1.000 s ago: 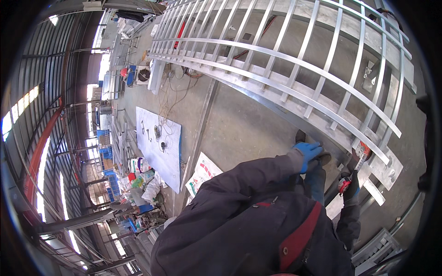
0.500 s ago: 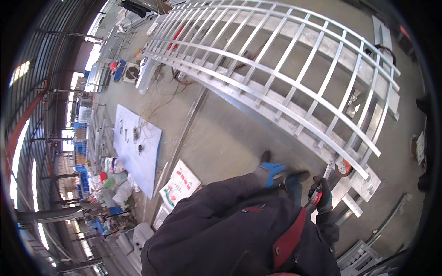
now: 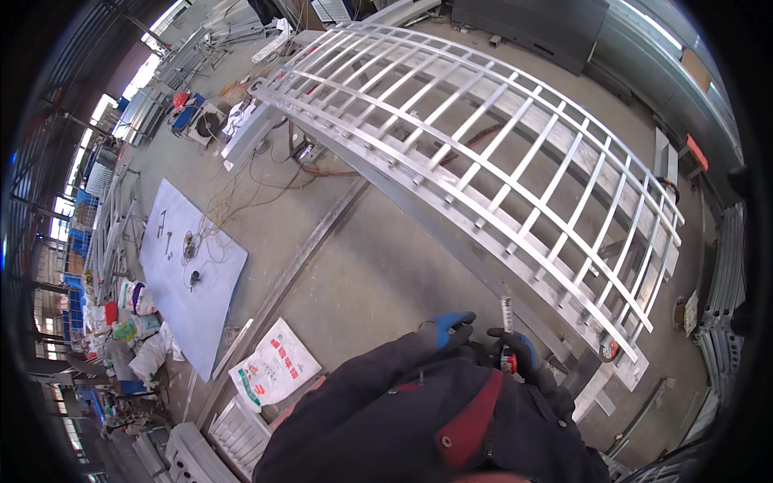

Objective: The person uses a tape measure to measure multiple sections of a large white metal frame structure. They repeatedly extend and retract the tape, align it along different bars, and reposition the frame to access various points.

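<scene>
My right hand (image 3: 523,352), in a dark and blue glove, is closed round a red tape measure (image 3: 509,362). A short length of its pale blade (image 3: 506,314) sticks up out of the case. Close by on the left, my blue-gloved left hand (image 3: 452,328) is held in front of my body with its fingers apart and nothing seen in them. Beyond both hands stretches a long silver metal railing panel (image 3: 515,169) with many crossbars, lying on metal supports. Neither hand touches it. A round reddish disc (image 3: 609,348) is at its near right end.
A pale blue board (image 3: 197,298) with small tools and cables lies on the floor at left. Nearer are a white printed sack (image 3: 278,366) and a long metal bar (image 3: 282,282). Hoses (image 3: 322,171) trail under the panel. Bags (image 3: 149,346) are heaped far left.
My view has turned to the right. My right hand has come in from the railing's near end toward my left hand, and the tape's blade now shows upright.
</scene>
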Demonstrator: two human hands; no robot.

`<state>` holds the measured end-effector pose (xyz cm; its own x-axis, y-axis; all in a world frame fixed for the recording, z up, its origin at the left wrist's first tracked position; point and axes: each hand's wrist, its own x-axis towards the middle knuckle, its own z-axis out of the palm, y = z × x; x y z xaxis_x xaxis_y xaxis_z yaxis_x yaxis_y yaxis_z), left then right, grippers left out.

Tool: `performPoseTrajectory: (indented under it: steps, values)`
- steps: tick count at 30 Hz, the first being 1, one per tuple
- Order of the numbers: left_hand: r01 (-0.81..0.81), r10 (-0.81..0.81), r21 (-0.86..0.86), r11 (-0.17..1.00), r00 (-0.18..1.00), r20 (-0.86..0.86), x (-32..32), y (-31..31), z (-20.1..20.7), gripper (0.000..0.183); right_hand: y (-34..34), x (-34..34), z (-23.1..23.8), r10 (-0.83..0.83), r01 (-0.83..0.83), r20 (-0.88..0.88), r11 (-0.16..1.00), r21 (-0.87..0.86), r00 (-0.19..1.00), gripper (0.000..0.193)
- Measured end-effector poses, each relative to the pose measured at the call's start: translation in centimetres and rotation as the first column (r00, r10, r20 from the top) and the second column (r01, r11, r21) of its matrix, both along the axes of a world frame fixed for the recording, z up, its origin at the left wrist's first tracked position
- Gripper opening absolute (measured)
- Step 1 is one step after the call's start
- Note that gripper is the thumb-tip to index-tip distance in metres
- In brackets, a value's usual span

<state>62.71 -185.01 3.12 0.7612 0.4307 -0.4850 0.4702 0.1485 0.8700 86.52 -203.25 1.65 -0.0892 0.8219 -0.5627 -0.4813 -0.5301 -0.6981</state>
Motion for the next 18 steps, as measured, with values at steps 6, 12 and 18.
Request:
performPoseTrajectory:
  steps: [6, 12, 18]
  values:
    - [-0.376, 0.462, -0.312, 0.873, 0.843, 0.277, -7.5, 10.4, 0.7, 0.043, 16.4, -7.9, 2.6, 0.350, -0.400, 0.289, 0.906, 0.136, 0.891, 0.050]
    - [-0.498, 0.487, 0.004, 0.867, 0.849, 0.207, -14.6, 20.8, 1.1, 0.027, 30.7, -14.0, 0.6, 0.522, -0.632, 0.447, 0.763, 0.137, 0.727, 0.059]
    - [-0.518, 0.508, 0.088, 0.851, 0.853, 0.118, -20.8, 29.6, 3.7, 0.024, 45.4, -20.5, 2.2, 0.698, -0.777, 0.372, 0.619, 0.113, 0.611, 0.056]
